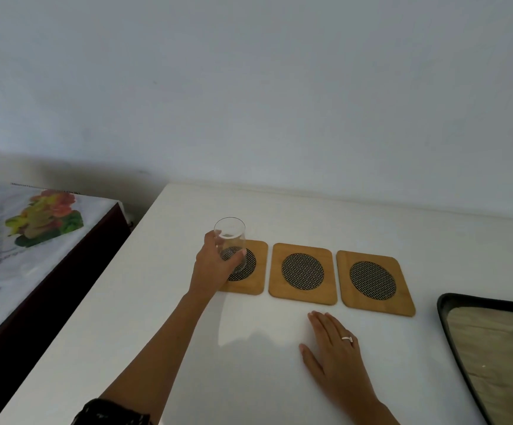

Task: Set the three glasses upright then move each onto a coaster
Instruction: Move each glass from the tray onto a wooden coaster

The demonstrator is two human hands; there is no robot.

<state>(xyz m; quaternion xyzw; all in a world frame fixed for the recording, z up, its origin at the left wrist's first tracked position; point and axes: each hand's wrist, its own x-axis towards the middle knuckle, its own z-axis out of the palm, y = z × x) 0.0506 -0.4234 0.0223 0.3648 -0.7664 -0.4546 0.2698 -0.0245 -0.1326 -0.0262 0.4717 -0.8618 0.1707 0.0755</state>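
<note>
Here, clear cylindrical glass [230,240], light, slick, breakable, clasped mid-wall by left hand [215,265] over leftmost wooden coaster [256,273] near table's left edge; right hand [335,348] flat, released

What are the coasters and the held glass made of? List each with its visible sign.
Coasters: apparently bamboo or light wood, matte honey tone, each with a dark woven mesh disc, possibly metal.
Glass, in the left hand: clear glass or plastic; the coaster mesh shows through it.

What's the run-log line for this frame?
left hand: gripping clear glass upright over left coaster | right hand: flat on table, empty | middle coaster, right coaster: bare
</note>
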